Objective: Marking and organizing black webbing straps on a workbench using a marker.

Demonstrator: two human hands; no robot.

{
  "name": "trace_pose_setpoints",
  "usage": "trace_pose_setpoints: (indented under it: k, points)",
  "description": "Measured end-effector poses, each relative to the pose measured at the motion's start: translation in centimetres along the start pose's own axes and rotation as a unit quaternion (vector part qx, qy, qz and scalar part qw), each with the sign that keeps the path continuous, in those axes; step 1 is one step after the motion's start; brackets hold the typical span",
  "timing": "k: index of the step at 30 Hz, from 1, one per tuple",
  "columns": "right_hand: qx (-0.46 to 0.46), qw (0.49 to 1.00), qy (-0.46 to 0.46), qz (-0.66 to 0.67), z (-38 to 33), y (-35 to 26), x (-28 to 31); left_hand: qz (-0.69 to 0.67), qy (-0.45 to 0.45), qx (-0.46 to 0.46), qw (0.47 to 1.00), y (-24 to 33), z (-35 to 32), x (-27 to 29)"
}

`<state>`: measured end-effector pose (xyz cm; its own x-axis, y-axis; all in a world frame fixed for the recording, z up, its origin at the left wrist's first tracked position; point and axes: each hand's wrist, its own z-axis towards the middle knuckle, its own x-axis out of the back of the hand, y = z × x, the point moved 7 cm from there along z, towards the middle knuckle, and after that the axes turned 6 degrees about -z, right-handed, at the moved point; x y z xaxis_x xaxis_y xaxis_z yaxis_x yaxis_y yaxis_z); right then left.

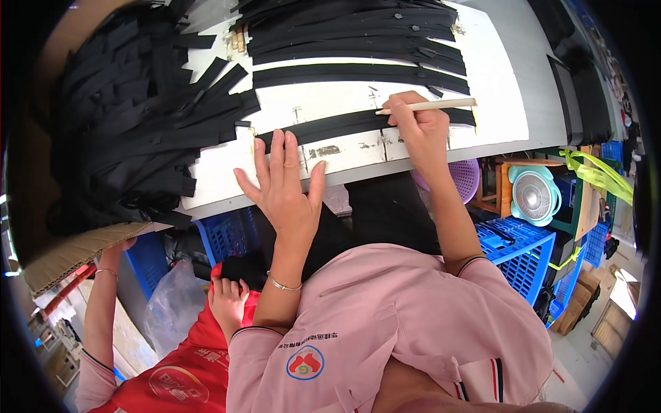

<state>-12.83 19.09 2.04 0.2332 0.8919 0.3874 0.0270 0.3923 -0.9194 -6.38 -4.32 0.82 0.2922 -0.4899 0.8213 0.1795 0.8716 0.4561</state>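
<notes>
On a white board [499, 103], a black zipper strip [337, 126] is being touched by the spread left hand [286, 196]; over it, a pale pencil [444, 104] is being clamped in the grip of the right hand [420, 127].

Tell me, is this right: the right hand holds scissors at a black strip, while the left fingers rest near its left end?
The tool is wrong: the head view shows the right hand holding a pale pencil at the black strip. The left hand is as you say.
</notes>
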Motion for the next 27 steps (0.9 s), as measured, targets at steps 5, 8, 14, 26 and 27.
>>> trace_pose_setpoints:
  k: [5, 8, 14, 26, 27]
  points:
    - [0.036, 0.999, 0.015, -0.001, -0.1, 0.1, 0.4, -0.003, -0.004, -0.002, 1.0, 0.0, 0.0, 0.0]
    - [0.031, 0.999, 0.008, 0.001, 0.1, 0.4, 0.1, -0.006, -0.017, 0.002, 1.0, -0.1, 0.0, 0.1]
    - [0.073, 0.997, -0.009, -0.036, 0.2, 0.2, -0.2, -0.078, 0.0, -0.001, 0.997, 1.8, 1.3, 0.4]
    - [0.057, 0.998, 0.023, 0.03, 0.0, 0.4, 0.6, -0.225, 0.019, -0.062, 0.972, 7.3, 5.4, -3.7]
    - [0.066, 0.998, -0.005, 0.014, -0.1, 0.3, 0.4, -0.227, 0.018, -0.059, 0.972, 7.3, 5.4, -3.7]
